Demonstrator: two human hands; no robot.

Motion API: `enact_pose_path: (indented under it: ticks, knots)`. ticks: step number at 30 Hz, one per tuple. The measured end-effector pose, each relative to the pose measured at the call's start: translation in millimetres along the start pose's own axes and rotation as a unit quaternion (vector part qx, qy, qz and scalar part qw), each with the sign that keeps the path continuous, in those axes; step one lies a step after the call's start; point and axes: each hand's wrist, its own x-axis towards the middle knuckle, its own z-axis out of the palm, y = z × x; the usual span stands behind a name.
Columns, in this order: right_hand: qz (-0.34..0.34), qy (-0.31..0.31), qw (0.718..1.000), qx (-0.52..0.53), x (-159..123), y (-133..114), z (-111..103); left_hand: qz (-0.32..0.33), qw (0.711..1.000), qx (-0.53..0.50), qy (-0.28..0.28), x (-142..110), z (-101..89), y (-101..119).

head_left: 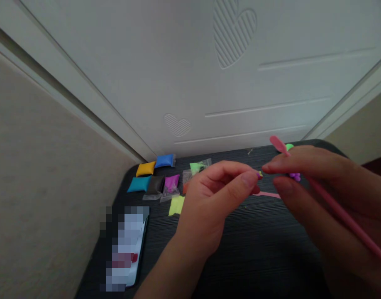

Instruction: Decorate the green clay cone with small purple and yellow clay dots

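My left hand (213, 203) is closed in a pinch on a tiny purple and yellow piece of clay (259, 175), held above the dark table. Beside it, my right hand (327, 182) holds a pink modelling tool (279, 145) that passes behind its thumb and forefinger, the flat tip sticking up. That thumb and forefinger are apart, close to the small piece. Behind the right fingers, a bumpy cluster of purple clay balls (295, 177) and a bit of bright green (289, 147) show in part. A second pink stick (269, 194) lies below the left fingertips.
Clay packets in yellow (146, 169), blue (164, 160), teal (139, 184), black (155, 185), magenta (171, 184) and green (195, 167) lie at the table's back left. A yellow-green sheet (176, 206) and a phone (134, 249) lie nearer. A white panel (131, 74) stands behind.
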Motion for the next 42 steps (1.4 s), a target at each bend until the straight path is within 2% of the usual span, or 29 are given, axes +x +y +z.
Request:
enact_pose_path:
  ticks: [9, 12, 16, 19, 21, 23, 25, 27, 28, 29, 34, 42]
  knots:
    - [-0.002, -0.005, 1.0, 0.004, 0, -1, 0, 0.003, 1.0, -0.022, -0.023, -1, 2.1, -4]
    - [-0.004, -0.007, 1.0, 0.004, -1, -2, 1, 0.01, 1.0, -0.019, -0.016, -1, 2.1, -3]
    - [0.011, 0.009, 1.0, 0.012, -1, 0, 1, -0.014, 1.0, -0.016, 0.001, 2, 1.6, -2]
    - [0.026, 0.034, 0.999, -0.005, 0, 8, 3, -0.028, 0.998, -0.05, 0.012, 6, 0.2, -1]
    - [0.036, 0.03, 0.998, -0.035, 2, 18, 7, -0.036, 0.995, -0.087, 0.02, 9, -1.3, -1]
    - [0.035, -0.013, 0.997, -0.072, 6, 31, 12, -0.046, 0.992, -0.116, 0.027, 12, -3.0, -2]
    - [0.032, -0.102, 0.99, -0.093, 9, 49, 18, -0.047, 0.99, -0.131, 0.037, 14, -4.7, -3]
    - [0.061, -0.229, 0.966, -0.106, 9, 68, 24, -0.043, 0.989, -0.137, 0.042, 15, -6.4, -3]
    - [0.085, -0.279, 0.949, -0.117, 8, 78, 27, -0.041, 0.989, -0.138, 0.042, 15, -7.2, -3]
    - [0.096, -0.301, 0.941, -0.122, 7, 88, 30, -0.038, 0.989, -0.138, 0.041, 15, -8.0, -2]
    - [0.104, -0.325, 0.928, -0.146, -5, 124, 44, -0.02, 0.99, -0.13, 0.048, 14, -11.3, 2]
    - [0.077, -0.309, 0.934, -0.159, -29, 136, 56, -0.028, 0.989, -0.118, 0.079, 17, -11.3, 5]
